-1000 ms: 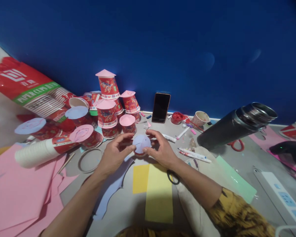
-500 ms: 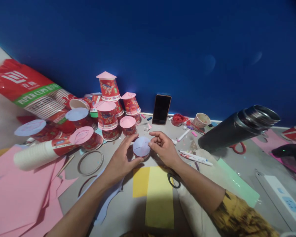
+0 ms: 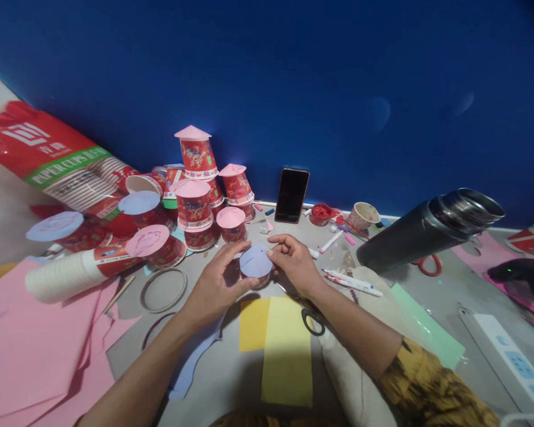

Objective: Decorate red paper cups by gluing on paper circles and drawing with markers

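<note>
A small red paper cup [image 3: 258, 281] stands on the table in front of me, capped by a shallow blue paper cone [image 3: 254, 261]. My left hand [image 3: 220, 281] curves round the cup's left side, thumb at the front and fingers behind. On the other side, my right hand [image 3: 293, 261] pinches the cone's right edge between thumb and forefinger. Just behind stands a red cup with a pink cone [image 3: 231, 218]. Yellow paper [image 3: 288, 356] and scissors [image 3: 314, 322], partly hidden by my right arm, lie nearer to me.
Stacked red cups with pink cones [image 3: 194, 204] rise at the back left. A phone [image 3: 292, 196] leans on the blue wall. Markers [image 3: 353, 281], a dark thermos [image 3: 413, 234] and a power strip [image 3: 507, 356] lie right. Pink paper sheets [image 3: 35, 344] cover the left.
Both hands stay at the capped cup with almost the same grip. The view has shifted very slightly, and the blue cone looks a little more level.
</note>
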Demonstrator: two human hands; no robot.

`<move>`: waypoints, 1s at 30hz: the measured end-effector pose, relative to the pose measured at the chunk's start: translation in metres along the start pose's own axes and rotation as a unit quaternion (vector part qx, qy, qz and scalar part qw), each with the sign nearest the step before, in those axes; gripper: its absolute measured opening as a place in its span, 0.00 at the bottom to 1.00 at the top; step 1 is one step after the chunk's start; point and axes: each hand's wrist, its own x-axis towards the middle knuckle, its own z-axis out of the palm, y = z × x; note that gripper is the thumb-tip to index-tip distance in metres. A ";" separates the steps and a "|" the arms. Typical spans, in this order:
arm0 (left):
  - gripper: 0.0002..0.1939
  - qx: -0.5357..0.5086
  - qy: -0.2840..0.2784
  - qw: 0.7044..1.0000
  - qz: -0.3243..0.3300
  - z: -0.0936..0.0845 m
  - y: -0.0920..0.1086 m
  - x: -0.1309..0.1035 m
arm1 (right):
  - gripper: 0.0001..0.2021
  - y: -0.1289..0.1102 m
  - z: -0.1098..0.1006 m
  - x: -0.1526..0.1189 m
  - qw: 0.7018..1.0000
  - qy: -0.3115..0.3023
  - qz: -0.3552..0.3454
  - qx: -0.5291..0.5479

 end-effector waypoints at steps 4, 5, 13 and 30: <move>0.28 0.008 0.020 1.000 0.010 -0.003 -0.004 0.001 | 0.20 0.002 -0.004 0.000 0.999 0.001 -0.012 -0.036; 0.27 0.009 0.023 1.000 0.013 -0.003 -0.004 0.002 | 0.18 0.001 -0.006 -0.001 0.998 0.004 -0.029 -0.059; 0.22 0.009 0.010 0.999 0.034 -0.005 -0.003 0.004 | 0.16 0.003 -0.010 -0.014 0.944 -0.031 -0.208 -0.253; 0.18 -0.328 0.093 0.916 -0.209 0.012 -0.002 0.012 | 0.16 0.009 -0.012 -0.012 0.927 -0.052 -0.212 -0.304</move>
